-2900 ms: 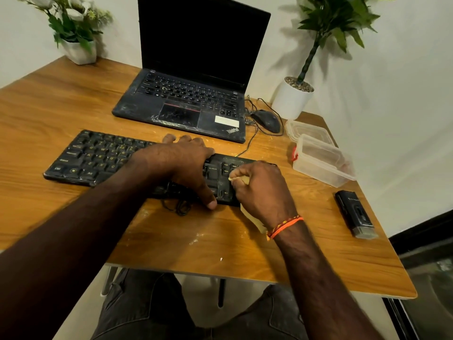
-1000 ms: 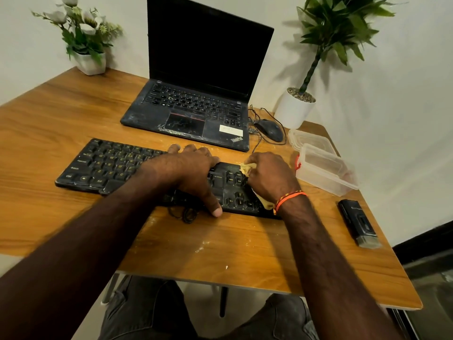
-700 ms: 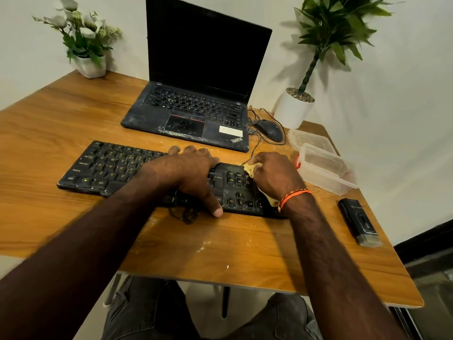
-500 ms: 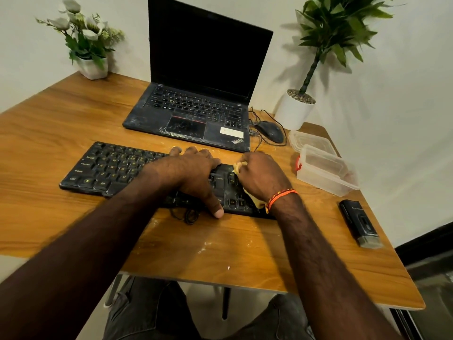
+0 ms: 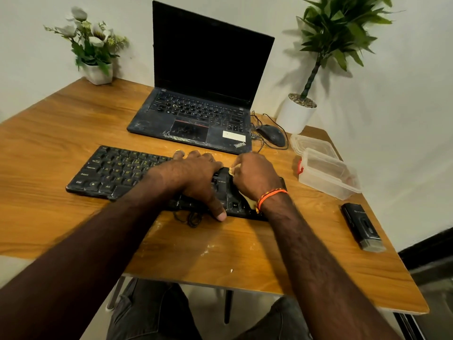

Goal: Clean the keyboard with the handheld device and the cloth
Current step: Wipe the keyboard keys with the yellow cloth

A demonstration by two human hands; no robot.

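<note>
A dusty black keyboard [image 5: 115, 169] lies across the middle of the wooden desk [image 5: 61, 212]. My left hand [image 5: 196, 175] rests flat on its middle, fingers over the far edge and thumb down at the near edge. My right hand [image 5: 255, 176] grips a yellow cloth [image 5: 250, 201] and presses it on the keyboard's right part, close beside the left hand. Most of the cloth is hidden under the hand. A black handheld device [image 5: 361, 225] lies alone near the desk's right edge.
A dusty open laptop [image 5: 196, 116] stands behind the keyboard, with a black mouse [image 5: 272, 134] and cables to its right. Two clear plastic containers [image 5: 327, 173] sit at the right. A potted plant [image 5: 297, 114] and a flower pot [image 5: 98, 72] stand in the back corners.
My right hand has wiped the cloth from the keyboard's right end leftward, up against my left hand. The left hand has stayed in place on the keyboard.
</note>
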